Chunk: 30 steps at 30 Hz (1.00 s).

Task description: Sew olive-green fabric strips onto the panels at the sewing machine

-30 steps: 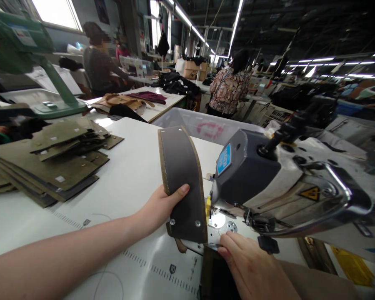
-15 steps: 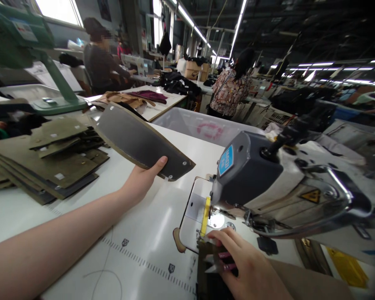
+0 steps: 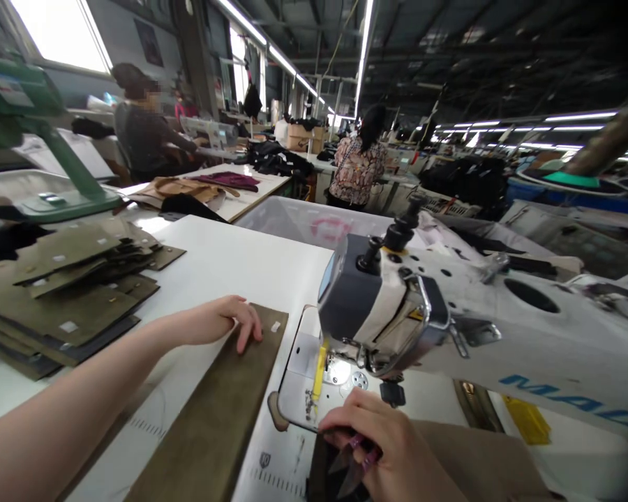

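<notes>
— Head camera: where is our long flat olive-green fabric strip (image 3: 214,418)?
— On the white table (image 3: 230,261), running from near us away toward the grey sewing machine (image 3: 398,307).
— Our hands?
— Left hand (image 3: 217,321) lies flat on its far end, fingers spread. Right hand (image 3: 382,446) is closed around small pink-handled scissors (image 3: 353,464).

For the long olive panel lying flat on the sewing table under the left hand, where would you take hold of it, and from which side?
Take the olive panel at its far short end, where the left hand already rests flat on it. It lies flush on the white table, so probably pinch that end edge, coming from the left. The sewing machine crowds its right side.
</notes>
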Tool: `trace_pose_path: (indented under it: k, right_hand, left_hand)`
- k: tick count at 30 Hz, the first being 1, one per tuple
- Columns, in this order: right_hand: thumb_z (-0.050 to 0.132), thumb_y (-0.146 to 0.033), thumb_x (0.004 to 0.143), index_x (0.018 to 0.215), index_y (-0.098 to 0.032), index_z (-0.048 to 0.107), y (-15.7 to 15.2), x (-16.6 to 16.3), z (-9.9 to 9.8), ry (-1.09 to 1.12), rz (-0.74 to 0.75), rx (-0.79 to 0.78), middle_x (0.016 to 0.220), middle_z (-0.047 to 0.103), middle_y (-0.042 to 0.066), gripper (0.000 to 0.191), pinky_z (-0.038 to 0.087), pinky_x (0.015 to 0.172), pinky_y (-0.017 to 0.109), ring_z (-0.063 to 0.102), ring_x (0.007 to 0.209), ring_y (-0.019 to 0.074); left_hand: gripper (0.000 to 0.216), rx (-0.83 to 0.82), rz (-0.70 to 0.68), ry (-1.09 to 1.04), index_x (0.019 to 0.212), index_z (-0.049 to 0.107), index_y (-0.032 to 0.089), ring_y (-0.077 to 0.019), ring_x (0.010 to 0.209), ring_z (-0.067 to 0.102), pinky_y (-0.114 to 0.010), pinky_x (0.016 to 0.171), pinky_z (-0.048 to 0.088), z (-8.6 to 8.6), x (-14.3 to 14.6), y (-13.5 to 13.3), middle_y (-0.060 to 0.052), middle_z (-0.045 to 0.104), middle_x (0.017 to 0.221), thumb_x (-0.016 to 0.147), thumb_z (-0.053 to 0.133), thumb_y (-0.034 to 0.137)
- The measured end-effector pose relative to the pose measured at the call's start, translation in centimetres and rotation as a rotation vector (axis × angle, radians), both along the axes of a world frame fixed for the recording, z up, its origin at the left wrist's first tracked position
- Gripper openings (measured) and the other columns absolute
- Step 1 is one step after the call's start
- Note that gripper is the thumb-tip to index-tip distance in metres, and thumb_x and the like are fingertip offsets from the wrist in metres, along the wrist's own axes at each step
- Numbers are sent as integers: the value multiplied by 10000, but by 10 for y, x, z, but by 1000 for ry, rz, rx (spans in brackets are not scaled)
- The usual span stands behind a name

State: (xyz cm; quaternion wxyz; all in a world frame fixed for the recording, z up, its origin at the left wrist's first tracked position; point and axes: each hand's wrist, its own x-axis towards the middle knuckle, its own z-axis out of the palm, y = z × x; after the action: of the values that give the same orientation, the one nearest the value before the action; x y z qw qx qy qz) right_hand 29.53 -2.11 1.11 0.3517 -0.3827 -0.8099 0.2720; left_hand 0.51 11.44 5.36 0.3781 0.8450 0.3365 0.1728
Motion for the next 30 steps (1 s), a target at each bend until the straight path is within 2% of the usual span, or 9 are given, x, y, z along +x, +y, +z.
trace_pose_path:
  k: [2, 3, 6, 9, 11, 16, 19, 23, 30]
  right_hand:
    - [432, -57, 805, 914, -240, 653, 0, 1, 0, 18, 12, 97, 748, 638, -22, 307, 462, 584, 134, 622, 641, 71]
    - [441, -69, 822, 901, -242, 639, -1, 2, -1, 8, -5, 118, 737, 640, -30, 274, 456, 572, 132, 616, 626, 67]
    - [496, -148, 864, 887, -266, 589, -7, 4, -9, -51, -154, 41, 689, 623, -74, 153, 434, 534, 139, 593, 562, 62]
    - [499, -309, 940, 928, -277, 539, -13, 3, -17, -43, -311, -128, 619, 549, -96, 52, 408, 479, 148, 561, 487, 65]
    - [490, -341, 954, 914, -277, 508, -14, 2, -18, -63, -353, -117, 585, 487, -104, 77, 377, 444, 152, 520, 446, 63]
    - [499, -255, 940, 936, -287, 528, -8, 2, -17, -120, -256, 44, 729, 611, -74, 43, 407, 475, 154, 556, 525, 69]
    - [456, -167, 927, 1077, -309, 564, -2, 6, -15, -84, -146, 110, 858, 666, -40, 232, 482, 586, 143, 655, 724, 86]
    - [397, -56, 859, 1043, -284, 567, 2, 10, -9, -166, -3, 233, 856, 651, -22, 339, 509, 654, 170, 652, 762, 97]
    - [350, -102, 888, 1012, -258, 512, -5, 14, -10, -469, -183, 448, 889, 665, -17, 257, 476, 640, 256, 632, 695, 138]
  left_hand:
    - [323, -132, -49, -94, 637, 676, 162, -196, 856, 674, -302, 851, 523, 3, 20, -19, -71, 730, 868, 899, 498, 225]
    - [266, -212, -56, -141, 789, 707, 159, -191, 876, 668, -289, 829, 524, 3, 32, -31, -72, 731, 911, 919, 486, 229]
    - [231, -479, -133, -57, 1064, 711, 188, -163, 839, 647, -248, 754, 512, -7, 66, -67, -50, 724, 944, 922, 552, 276]
    - [221, -826, -22, -196, 966, 701, 170, -123, 667, 626, -230, 660, 503, -26, 83, -88, 0, 656, 741, 859, 655, 357]
    - [346, -958, 66, -331, 882, 687, 156, -112, 625, 622, -235, 648, 511, -37, 86, -91, 15, 642, 683, 773, 744, 479]
    - [539, -1089, 121, -426, 847, 700, 139, -85, 612, 626, -223, 649, 517, -45, 87, -86, 23, 678, 676, 575, 862, 575]
    - [536, -1148, 110, -447, 818, 685, 131, -68, 608, 626, -206, 644, 510, -41, 89, -86, 28, 689, 688, 546, 883, 549]
    - [570, -1129, 122, -407, 827, 673, 126, -44, 622, 611, -164, 635, 487, -38, 91, -90, 43, 687, 680, 453, 936, 466]
    - [568, -1079, 184, -347, 772, 618, 139, -73, 510, 563, -207, 508, 481, -44, 93, -92, 49, 641, 606, 472, 891, 537]
